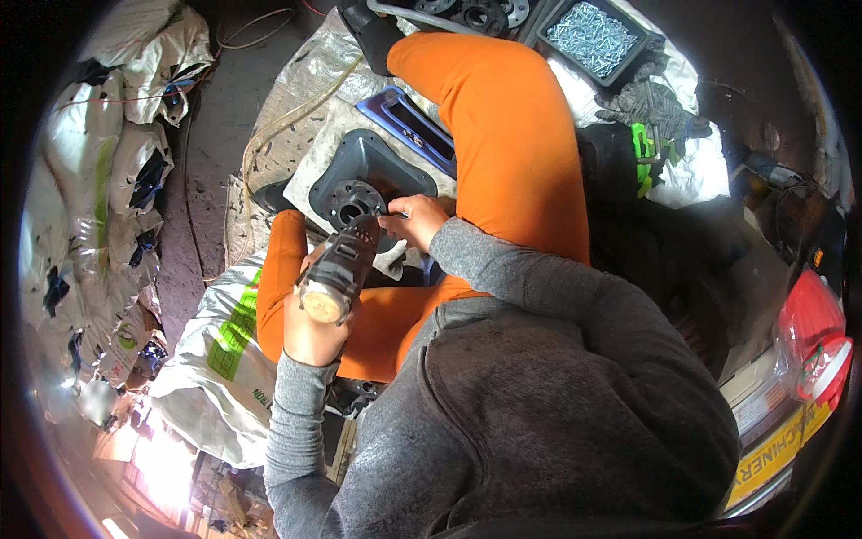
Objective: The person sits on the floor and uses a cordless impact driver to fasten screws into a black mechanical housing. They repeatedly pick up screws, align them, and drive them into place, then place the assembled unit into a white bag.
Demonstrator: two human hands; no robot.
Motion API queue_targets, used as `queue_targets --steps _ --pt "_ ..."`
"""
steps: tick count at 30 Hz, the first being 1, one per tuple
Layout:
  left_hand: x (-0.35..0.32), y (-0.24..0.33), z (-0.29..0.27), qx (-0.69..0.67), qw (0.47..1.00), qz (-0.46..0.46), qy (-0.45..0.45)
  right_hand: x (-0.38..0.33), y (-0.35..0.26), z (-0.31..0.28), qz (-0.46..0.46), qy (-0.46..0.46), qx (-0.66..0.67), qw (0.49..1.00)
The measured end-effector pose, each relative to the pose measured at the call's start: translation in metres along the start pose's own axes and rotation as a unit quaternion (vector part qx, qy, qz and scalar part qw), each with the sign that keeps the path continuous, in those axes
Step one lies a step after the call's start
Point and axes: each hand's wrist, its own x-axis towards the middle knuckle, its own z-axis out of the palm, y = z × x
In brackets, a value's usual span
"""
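The left grip (316, 340) wraps the power drill (340, 262), the right grip (418, 221) bends beside the round flange (347, 191) on the black base (361, 154), its pinch indiscernible, and drilling work there appears unfinished.

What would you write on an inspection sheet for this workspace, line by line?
Surface: worn pale sheeting, littered with dark bits
Job's things: power drill pointing at a round flange on a dark flared housing
Clutter: screws in a black tub; grey gloves; blue-framed part
Hands: left hand grips the drill; right hand is by the flange, fingertip contents unclear
Cables: thin cords on the floor, upper left
Surroundings: white sacks along the left
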Motion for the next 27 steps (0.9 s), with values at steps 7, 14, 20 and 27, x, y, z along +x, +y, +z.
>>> queue_targets --steps 7,14,20,27 --pt "-0.045 0.004 0.012 -0.055 0.997 0.013 0.052 0.003 0.006 -0.002 0.032 -0.015 0.007 0.999" --pt "-0.095 -0.006 0.037 -0.145 0.986 -0.025 0.082 -0.022 0.005 -0.026 0.102 -0.113 0.376 0.914" --pt "-0.113 -0.014 0.054 -0.227 0.967 -0.064 0.094 -0.032 -0.005 -0.023 0.096 -0.15 0.454 0.873" --pt "-0.111 -0.017 0.051 -0.216 0.967 -0.019 0.133 -0.03 -0.001 -0.02 0.098 -0.181 0.457 0.865"
